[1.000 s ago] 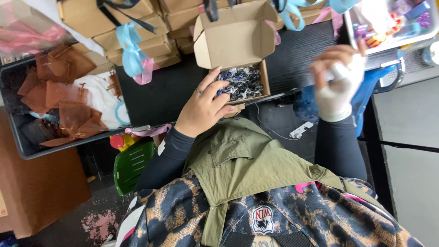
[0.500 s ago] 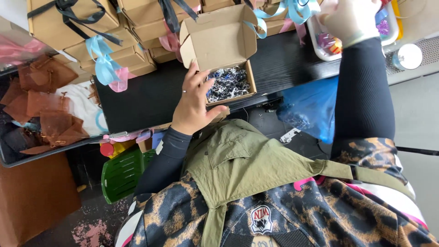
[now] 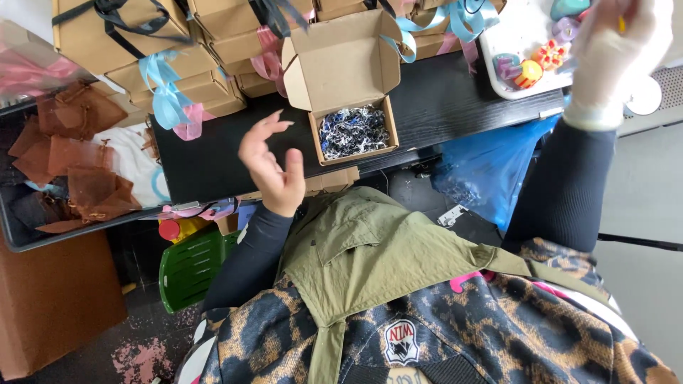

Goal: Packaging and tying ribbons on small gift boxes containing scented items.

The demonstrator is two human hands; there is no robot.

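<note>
A: Nearest the camera, olive apron over a leopard-print top. What differs from half a second ago?

B: The left hand (image 3: pixel 274 167) has come off the open cardboard box (image 3: pixel 348 92). It was resting on the box's near edge; now it hovers beside it above the black tabletop (image 3: pixel 441 99), fingers loosely curled, released, grasping nothing. The right hand (image 3: pixel 617 53), in a white glove, is still raised at the white tray (image 3: pixel 516 43); too blurred to tell whether it grips anything.

A: Containers, near to far?

B: The box sits at the table's near edge, lid flap standing up, its bottom filled with shredded paper (image 3: pixel 352 131) in blue, white and dark strips, crinkled. Left, a dark bin (image 3: pixel 14 227) holds sheer brown organza pouches (image 3: pixel 78 153). Below the table edge, a crumpled blue plastic bag (image 3: pixel 484 167) and a green crate (image 3: pixel 188 267).

A: Farther back?

B: Closed kraft boxes (image 3: pixel 192 78) stacked in rows, matte, tied with blue, pink and black ribbons. The tray carries small bright toys (image 3: pixel 541 60), orange, purple, teal.
</note>
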